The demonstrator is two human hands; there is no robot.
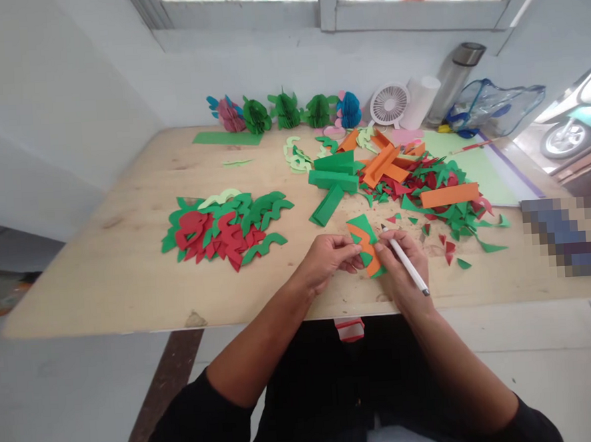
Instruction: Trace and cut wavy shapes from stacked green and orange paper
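Observation:
Close to the table's front edge, my left hand (328,262) pinches the left side of a green paper piece (360,222). Against that green paper lies a wavy orange paper shape (372,264). My right hand (408,281) is closed around a white marker pen (405,259), its dark tip pointing up and away from me. The thumb of this hand also presses on the right side of the papers. To the left rests a pile of cut wavy pieces, red ones (196,230) and green ones (267,213).
Folded green strips (333,181) and orange strips (385,165) lie beyond my hands, beside a heap of red and green scraps (448,191). Along the wall stand several paper honeycomb figures (286,111), a small white fan (390,105), and a steel flask (454,81).

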